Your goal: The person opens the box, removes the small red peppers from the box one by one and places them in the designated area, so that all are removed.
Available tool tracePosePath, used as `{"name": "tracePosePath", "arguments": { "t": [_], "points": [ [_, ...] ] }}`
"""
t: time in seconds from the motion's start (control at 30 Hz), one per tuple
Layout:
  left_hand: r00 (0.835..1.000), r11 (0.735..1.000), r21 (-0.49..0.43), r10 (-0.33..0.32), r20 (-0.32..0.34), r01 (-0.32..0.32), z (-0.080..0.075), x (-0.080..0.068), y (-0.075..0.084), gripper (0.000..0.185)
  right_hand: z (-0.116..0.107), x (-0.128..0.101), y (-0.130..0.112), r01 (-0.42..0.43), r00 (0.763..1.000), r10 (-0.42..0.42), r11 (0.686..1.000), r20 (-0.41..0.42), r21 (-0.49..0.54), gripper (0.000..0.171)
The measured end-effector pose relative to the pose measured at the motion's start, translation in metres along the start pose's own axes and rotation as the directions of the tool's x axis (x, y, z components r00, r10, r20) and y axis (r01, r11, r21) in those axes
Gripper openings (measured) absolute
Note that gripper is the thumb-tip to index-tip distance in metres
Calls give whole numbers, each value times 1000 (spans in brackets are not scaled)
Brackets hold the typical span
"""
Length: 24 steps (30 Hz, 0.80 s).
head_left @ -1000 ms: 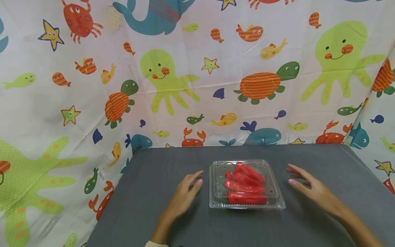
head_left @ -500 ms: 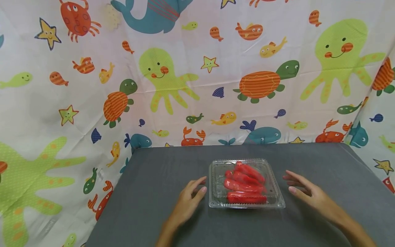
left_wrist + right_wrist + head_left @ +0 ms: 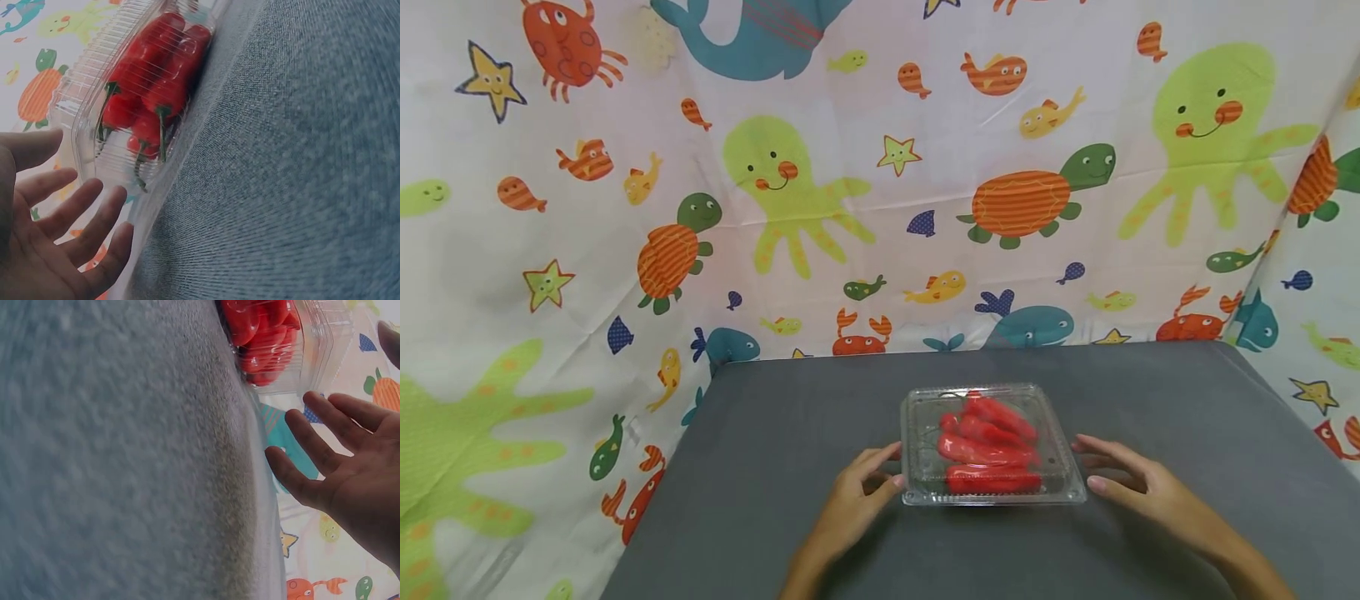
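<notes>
A clear plastic box is sitting near the middle of the grey counter, a bit toward the person's side. Its lid is shut, and red peppers with green stems are lying inside it.

The person's two hands are coming in toward the box, one from each side. A moment ago they were lying further out on the counter; now they are much closer. The left hand is just to the left of the box, and its fingers are spread wide and holding nothing. The fingertips are almost at the box's left edge, but I cannot tell if they are touching it yet. The right hand is just to the right of the box, and its fingers are wide open too, with a small gap to the box.

It looks to me like both hands are getting ready to take the box by its sides.

Behind the counter, a curtain with sea animals is hanging: octopuses, turtles, crabs and whales.
</notes>
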State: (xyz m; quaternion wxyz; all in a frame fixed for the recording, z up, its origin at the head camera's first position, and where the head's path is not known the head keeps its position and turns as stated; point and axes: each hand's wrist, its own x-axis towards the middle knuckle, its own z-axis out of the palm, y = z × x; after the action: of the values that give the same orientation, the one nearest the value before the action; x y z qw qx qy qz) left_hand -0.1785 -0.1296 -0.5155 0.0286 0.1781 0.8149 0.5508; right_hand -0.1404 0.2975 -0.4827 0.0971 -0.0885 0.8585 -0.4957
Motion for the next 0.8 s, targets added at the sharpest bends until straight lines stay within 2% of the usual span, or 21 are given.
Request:
{"name": "tracePosePath", "arguments": {
  "t": [0.17, 0.27, 0.47, 0.8],
  "points": [
    [999, 1000, -19, 12, 40, -11, 0, 0, 3, 56, 3, 0, 2, -46, 998, 41, 995, 54, 86, 74],
    [999, 1000, -26, 14, 50, -13, 1, -1, 3, 57, 4, 1, 4, -45, 997, 38, 993, 65, 110, 79],
    [999, 999, -31, 9, 47, -8, 2, -1, 3, 58, 6, 1, 8, -23, 998, 16, 994, 66, 104, 82],
    [999, 999, -38, 13, 44, -11, 2, -2, 2, 58, 7, 2, 11, -25, 997, 22, 998, 68, 54, 73]
  ]
}}
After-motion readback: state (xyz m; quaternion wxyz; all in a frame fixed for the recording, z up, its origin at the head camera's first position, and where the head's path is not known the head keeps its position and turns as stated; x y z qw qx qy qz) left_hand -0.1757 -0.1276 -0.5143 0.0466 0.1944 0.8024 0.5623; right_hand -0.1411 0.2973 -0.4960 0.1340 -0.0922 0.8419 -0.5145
